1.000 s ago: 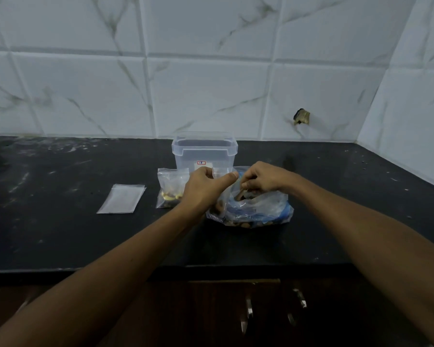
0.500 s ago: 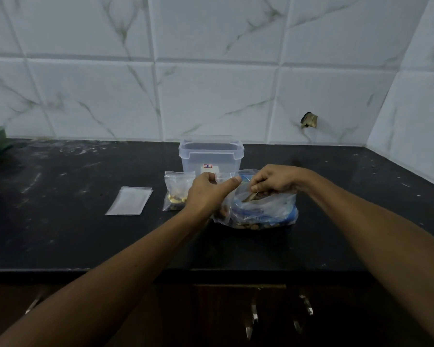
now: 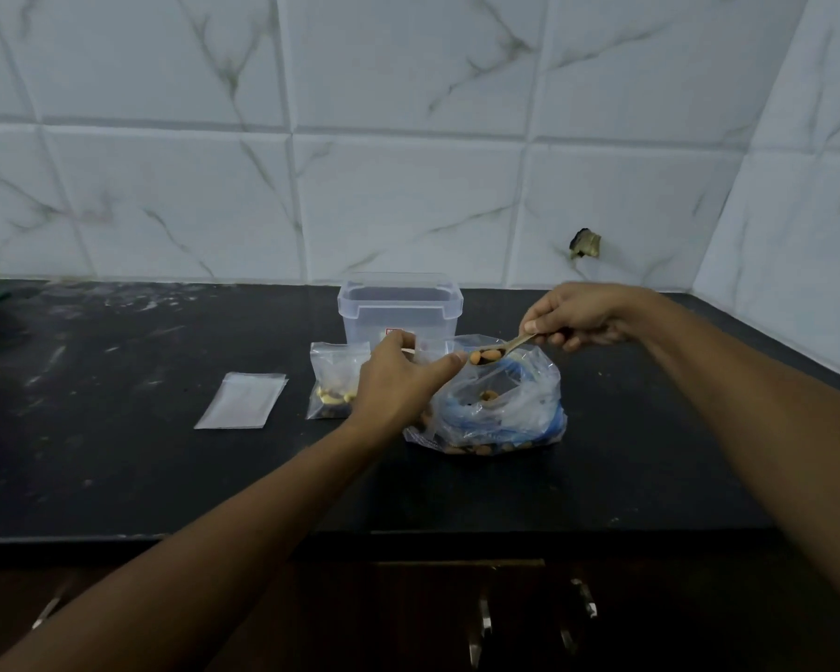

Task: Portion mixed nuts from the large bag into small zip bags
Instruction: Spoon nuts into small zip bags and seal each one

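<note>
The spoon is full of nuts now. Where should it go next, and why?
Probably a short slide left, then a tip. The right hand holds the small loaded spoon above the large clear bag of nuts, and the left hand pinches a small clear zip bag right beside the spoon's bowl.

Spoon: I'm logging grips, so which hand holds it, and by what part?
The right hand holds the spoon by its handle end; its bowl carries nuts.

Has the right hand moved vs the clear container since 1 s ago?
Yes. The right hand lifted up and right out of the large bag, carrying a spoon of nuts, now level with the clear container.
</note>
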